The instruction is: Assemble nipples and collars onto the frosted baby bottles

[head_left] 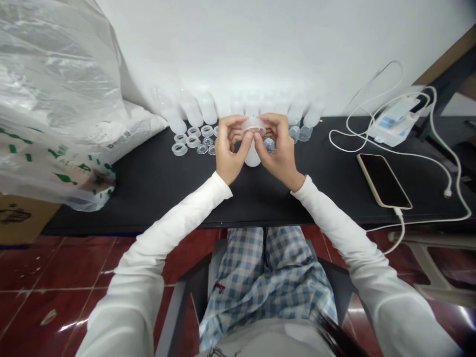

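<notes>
My left hand (pixel 229 148) and my right hand (pixel 278 147) meet over the black table (pixel 148 183), both closed on a translucent white bottle (pixel 253 154). Their fingertips pinch a clear plastic ring cap (pixel 253 127) at the bottle's top. A row of white bottles (pixel 208 109) stands along the wall just behind my hands. Several loose clear rings and caps (pixel 191 140) lie on the table left of my left hand, and a few more (pixel 300 133) lie right of my right hand.
A large plastic bag (pixel 55 99) bulges over the table's left end. A phone (pixel 384 179) lies on the right, plugged into a white cable (pixel 427 158). A white power bank (pixel 394 121) sits behind it. Red floor tiles show below.
</notes>
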`<state>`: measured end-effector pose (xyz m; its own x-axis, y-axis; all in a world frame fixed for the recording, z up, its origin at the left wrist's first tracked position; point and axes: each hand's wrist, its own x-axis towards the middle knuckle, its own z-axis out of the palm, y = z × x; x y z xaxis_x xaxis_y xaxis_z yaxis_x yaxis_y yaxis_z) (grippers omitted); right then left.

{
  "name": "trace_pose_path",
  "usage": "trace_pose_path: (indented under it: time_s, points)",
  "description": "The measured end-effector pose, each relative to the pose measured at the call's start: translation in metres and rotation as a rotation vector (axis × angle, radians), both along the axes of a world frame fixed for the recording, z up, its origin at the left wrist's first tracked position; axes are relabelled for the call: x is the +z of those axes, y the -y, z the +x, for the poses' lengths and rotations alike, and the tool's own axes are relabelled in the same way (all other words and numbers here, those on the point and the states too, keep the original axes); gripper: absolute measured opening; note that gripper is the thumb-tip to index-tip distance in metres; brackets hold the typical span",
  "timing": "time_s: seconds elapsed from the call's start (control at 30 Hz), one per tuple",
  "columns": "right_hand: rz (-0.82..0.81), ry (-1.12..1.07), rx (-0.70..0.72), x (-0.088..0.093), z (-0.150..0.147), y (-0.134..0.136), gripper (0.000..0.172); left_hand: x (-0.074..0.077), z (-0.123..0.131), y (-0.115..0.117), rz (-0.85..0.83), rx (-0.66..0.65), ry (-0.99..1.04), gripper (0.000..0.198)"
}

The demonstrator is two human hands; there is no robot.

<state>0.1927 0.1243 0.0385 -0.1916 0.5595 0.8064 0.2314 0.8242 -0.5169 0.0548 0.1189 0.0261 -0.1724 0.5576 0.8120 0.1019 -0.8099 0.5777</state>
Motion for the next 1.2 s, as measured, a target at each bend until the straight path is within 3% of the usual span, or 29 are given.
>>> trace_pose_path:
  time_s: [0.13, 0.4, 0.8, 1.03, 1.2]
  points:
    - [0.006, -0.057, -0.033, 0.000, 0.001, 0.000, 0.038, 0.002, 0.000, 0.002, -0.038, 0.023, -0.012, 0.039]
    - [0.038, -0.084, -0.062, -0.003, 0.000, 0.002, 0.033, 0.007, 0.003, 0.009, 0.010, 0.037, -0.033, 0.028]
    - [0.027, -0.037, -0.036, 0.004, 0.004, 0.005, 0.033, -0.001, 0.001, 0.001, -0.044, -0.008, 0.023, 0.037]
    - [0.059, 0.038, -0.156, -0.006, 0.001, 0.005, 0.035, -0.004, 0.002, 0.009, -0.062, 0.172, -0.156, 0.038]
    - [0.057, 0.035, -0.146, -0.008, 0.000, 0.006, 0.032, -0.004, 0.000, 0.008, -0.019, 0.162, -0.168, 0.034]
